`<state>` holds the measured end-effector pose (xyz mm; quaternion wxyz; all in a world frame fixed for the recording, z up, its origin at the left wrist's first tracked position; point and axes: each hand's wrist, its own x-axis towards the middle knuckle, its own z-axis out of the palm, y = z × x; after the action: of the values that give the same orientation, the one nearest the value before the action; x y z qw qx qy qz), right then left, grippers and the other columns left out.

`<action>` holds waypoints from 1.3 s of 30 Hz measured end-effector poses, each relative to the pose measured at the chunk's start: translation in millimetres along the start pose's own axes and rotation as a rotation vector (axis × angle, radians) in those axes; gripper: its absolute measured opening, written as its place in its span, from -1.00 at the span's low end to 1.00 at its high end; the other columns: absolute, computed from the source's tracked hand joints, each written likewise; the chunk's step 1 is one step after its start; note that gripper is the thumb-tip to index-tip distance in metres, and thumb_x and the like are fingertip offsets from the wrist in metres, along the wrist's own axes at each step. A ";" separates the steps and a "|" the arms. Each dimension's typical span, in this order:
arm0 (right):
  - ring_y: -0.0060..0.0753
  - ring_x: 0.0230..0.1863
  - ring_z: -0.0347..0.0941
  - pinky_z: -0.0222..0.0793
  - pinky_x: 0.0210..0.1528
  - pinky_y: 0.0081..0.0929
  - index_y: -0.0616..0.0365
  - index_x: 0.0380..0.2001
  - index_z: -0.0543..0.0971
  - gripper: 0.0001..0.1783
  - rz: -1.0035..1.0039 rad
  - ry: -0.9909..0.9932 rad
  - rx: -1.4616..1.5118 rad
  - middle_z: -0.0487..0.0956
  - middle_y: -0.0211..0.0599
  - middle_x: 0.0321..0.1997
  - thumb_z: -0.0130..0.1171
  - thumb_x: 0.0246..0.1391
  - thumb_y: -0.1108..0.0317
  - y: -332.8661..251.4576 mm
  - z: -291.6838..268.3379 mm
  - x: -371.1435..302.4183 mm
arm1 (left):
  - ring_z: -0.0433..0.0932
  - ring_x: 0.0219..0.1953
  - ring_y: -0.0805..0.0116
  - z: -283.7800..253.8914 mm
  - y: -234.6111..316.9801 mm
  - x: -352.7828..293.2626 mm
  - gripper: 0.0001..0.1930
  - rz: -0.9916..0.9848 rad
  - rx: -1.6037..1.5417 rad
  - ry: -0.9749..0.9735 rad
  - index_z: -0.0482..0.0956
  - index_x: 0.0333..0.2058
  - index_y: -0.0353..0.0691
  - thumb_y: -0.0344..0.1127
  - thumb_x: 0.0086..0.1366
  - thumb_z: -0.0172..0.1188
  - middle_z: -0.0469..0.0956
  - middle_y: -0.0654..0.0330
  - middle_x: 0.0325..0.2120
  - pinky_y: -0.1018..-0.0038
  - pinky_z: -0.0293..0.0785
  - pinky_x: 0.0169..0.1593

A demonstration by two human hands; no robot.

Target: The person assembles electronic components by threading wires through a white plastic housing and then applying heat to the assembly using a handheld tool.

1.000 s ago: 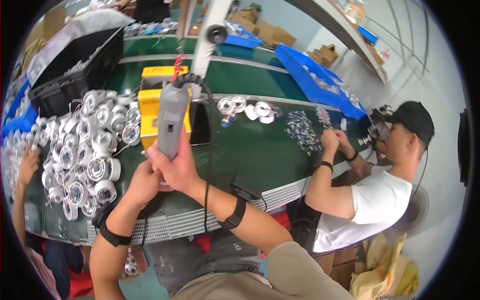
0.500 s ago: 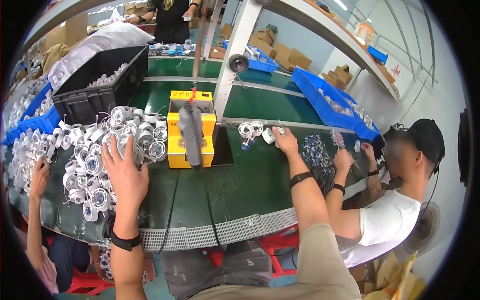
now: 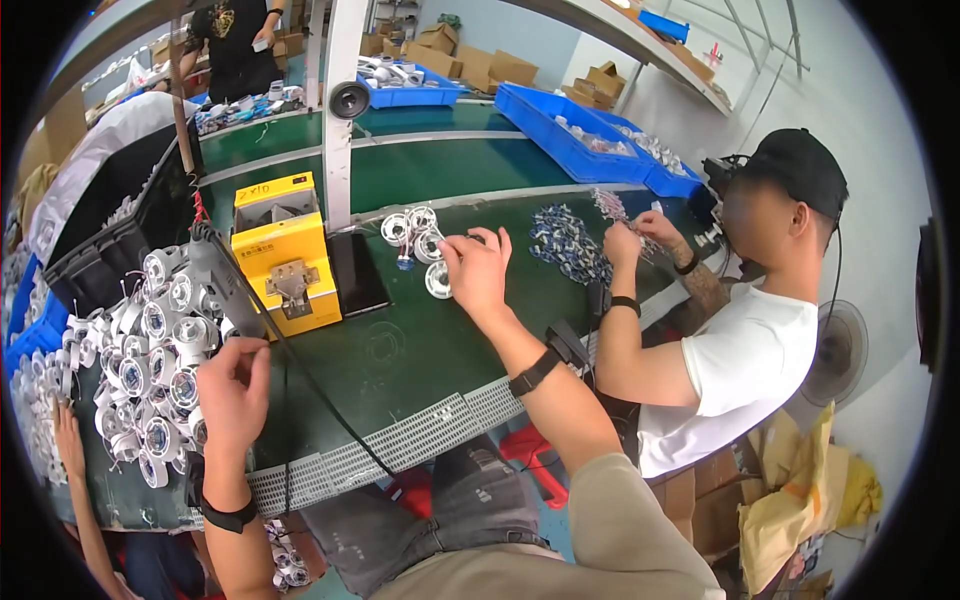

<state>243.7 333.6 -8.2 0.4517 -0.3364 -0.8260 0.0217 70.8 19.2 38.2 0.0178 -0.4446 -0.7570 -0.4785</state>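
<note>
My right hand [image 3: 478, 272] is over the table with its fingers apart, the tips beside a small group of white round housings [image 3: 438, 280] with thin wires. My left hand [image 3: 235, 392] is raised at the near edge of a large pile of similar white housings [image 3: 158, 375]. Its fingers are curled in toward the thumb; what they hold, if anything, does not show. Just above it hangs a grey electric screwdriver [image 3: 222, 272] with a black cable, in front of a yellow box [image 3: 283, 255] bearing a metal fixture.
A flat black panel [image 3: 358, 275] lies beside the yellow box. A black crate [image 3: 120, 245] stands far left, blue bins [image 3: 560, 140] far right. A co-worker [image 3: 735, 330] at my right handles parts near a blue heap [image 3: 565, 243]. Another person's hand [image 3: 68, 440] is at left.
The view has swung right. My right hand has brought its white housings up to the other ones and loosened its fingers. My left hand has left the pile and curled its spread fingers.
</note>
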 end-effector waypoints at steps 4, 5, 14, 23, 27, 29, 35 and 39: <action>-0.19 0.02 0.40 -0.21 0.35 0.07 0.06 -0.40 0.67 -0.89 -0.233 0.086 0.069 0.61 -0.38 -0.48 0.23 0.04 0.31 -48.8 -28.4 -3.8 | 0.42 -0.53 0.62 3.4 -10.9 -8.0 -0.95 -0.079 -0.125 -0.425 0.56 -0.37 -0.35 -0.50 0.20 0.19 0.51 0.30 -0.60 0.65 0.37 -0.41; -0.19 0.00 0.42 -0.11 0.32 0.02 0.09 -0.39 0.67 -0.89 -0.298 0.101 0.146 0.61 -0.37 -0.48 0.25 0.03 0.33 -62.3 -36.9 -7.5 | 0.44 -0.50 0.61 11.5 -5.0 -10.7 -0.92 -0.048 -0.194 -0.463 0.57 -0.34 -0.36 -0.47 0.20 0.22 0.53 0.31 -0.56 0.64 0.39 -0.39; -0.63 -0.43 0.44 0.37 -0.37 -0.66 0.31 -0.20 0.60 -0.77 0.208 -0.214 1.056 0.56 -0.38 -0.44 0.15 0.19 0.36 -160.7 -46.2 -54.8 | 0.50 0.03 0.09 33.0 7.4 -10.5 -0.38 -0.435 -1.416 -0.955 -0.02 0.34 -0.21 -0.10 0.42 -0.06 0.41 0.04 0.04 0.19 0.44 0.09; -0.69 -0.44 0.39 0.30 -0.36 -0.70 0.33 -0.15 0.57 -0.71 0.567 -0.623 1.207 0.53 -0.45 -0.45 0.08 0.25 0.30 -146.8 -50.3 -75.3 | 0.53 -0.14 0.41 44.1 -12.2 -8.4 -0.59 -0.588 -1.156 -0.568 0.36 0.09 -0.24 -0.06 0.46 -0.14 0.53 0.19 -0.12 0.48 0.47 -0.18; -0.70 -0.44 0.37 0.29 -0.38 -0.70 0.32 -0.26 0.62 -0.81 0.527 -0.631 1.204 0.54 -0.44 -0.42 0.15 0.18 0.40 -146.1 -44.6 -89.6 | 0.52 -0.19 0.45 40.1 -13.5 -5.6 -0.53 -0.689 -1.279 -0.599 0.40 0.07 -0.23 0.01 0.48 -0.24 0.54 0.20 -0.17 0.51 0.44 -0.26; -0.57 -0.48 0.40 0.30 -0.39 -0.61 0.29 -0.42 0.62 -0.89 0.215 -0.577 0.954 0.50 -0.37 -0.50 0.20 0.07 0.44 -145.4 -41.2 -94.5 | 0.52 -0.21 0.45 39.3 -18.1 -7.2 -0.51 -0.685 -1.260 -0.604 0.40 0.06 -0.23 0.03 0.48 -0.27 0.54 0.21 -0.18 0.51 0.42 -0.28; -0.40 -0.52 0.35 0.22 -0.46 -0.48 0.30 -0.60 0.50 -0.89 0.177 -0.550 0.752 0.39 -0.28 -0.56 0.17 -0.08 0.51 -159.6 -38.5 -92.8 | 0.49 -0.28 0.46 41.5 -14.7 -7.7 -0.51 -0.699 -1.178 -0.571 0.40 0.06 -0.24 0.02 0.49 -0.30 0.54 0.22 -0.23 0.52 0.40 -0.31; -0.25 -0.52 0.37 0.24 -0.46 -0.36 0.30 -0.62 0.48 -0.87 0.238 -0.522 0.744 0.38 -0.20 -0.58 0.13 -0.09 0.46 -160.8 -36.3 -93.4 | 0.50 -0.21 0.45 44.7 -13.7 -9.2 -0.55 -0.677 -1.136 -0.497 0.37 0.10 -0.25 -0.04 0.48 -0.23 0.52 0.24 -0.21 0.50 0.44 -0.22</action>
<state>219.2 145.9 -0.5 0.3133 -0.2273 -0.8037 0.4519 84.7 44.3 0.2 -0.5403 -0.2212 -0.4684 -0.6631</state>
